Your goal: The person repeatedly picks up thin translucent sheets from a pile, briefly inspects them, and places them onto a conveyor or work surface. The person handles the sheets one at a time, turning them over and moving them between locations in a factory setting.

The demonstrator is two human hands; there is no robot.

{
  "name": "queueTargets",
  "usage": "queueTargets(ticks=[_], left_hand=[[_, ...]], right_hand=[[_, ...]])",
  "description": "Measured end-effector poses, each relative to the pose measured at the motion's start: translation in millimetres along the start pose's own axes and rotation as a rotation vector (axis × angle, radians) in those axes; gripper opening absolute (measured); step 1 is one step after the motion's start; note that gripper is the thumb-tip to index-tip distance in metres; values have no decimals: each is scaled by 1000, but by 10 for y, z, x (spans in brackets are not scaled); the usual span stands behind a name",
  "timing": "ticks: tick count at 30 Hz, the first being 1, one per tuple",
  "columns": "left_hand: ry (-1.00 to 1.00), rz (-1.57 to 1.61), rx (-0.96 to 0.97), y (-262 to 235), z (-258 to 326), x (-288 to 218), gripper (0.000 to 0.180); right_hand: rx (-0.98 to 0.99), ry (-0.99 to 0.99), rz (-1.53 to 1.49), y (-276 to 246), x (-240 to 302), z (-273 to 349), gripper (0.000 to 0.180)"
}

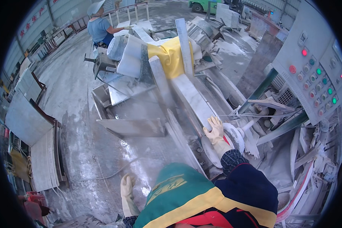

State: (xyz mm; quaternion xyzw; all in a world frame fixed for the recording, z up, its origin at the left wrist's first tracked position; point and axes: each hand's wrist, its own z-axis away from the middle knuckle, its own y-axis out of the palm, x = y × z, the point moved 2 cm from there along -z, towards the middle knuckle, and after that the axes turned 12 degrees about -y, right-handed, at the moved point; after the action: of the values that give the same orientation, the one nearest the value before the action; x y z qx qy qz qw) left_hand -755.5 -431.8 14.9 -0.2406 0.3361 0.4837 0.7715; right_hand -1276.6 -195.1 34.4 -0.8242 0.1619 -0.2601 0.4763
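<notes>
Nearest, the left hand (pixel 127 190), in a pale rubber glove, hangs beside the green and yellow apron (pixel 178 193) over the wet concrete floor (pixel 83 152), fingers loose and gripping nothing. The right hand (pixel 216 131), gloved alike, lies flat with its grip open on the near end of the long pale stone slab (pixel 193 100), likely to steady it. That slab lies lengthwise on the grey dust-caked cutting machine (pixel 140 110), running away toward a yellow cloth cover (pixel 171 55). A grey control panel with coloured buttons (pixel 315 76) stands to the right. Far off, a person in a blue shirt (pixel 98 28) works.
</notes>
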Motion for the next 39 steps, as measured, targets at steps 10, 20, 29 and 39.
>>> queueTargets(ticks=[10, 20, 29, 39], left_hand=[[-17, -71, 142, 51, -329, 313, 44], [-2, -94, 135, -18, -375, 406, 46], [-60, -82, 37, -229, -235, 457, 45], [-53, -90, -95, -281, 10, 216, 48]], right_hand=[[-20, 95, 49, -85, 27, 264, 66], [252, 140, 104, -371, 8, 224, 65], [202, 1, 116, -88, -24, -54, 64], [180, -74, 107, 372, -71, -872, 62]])
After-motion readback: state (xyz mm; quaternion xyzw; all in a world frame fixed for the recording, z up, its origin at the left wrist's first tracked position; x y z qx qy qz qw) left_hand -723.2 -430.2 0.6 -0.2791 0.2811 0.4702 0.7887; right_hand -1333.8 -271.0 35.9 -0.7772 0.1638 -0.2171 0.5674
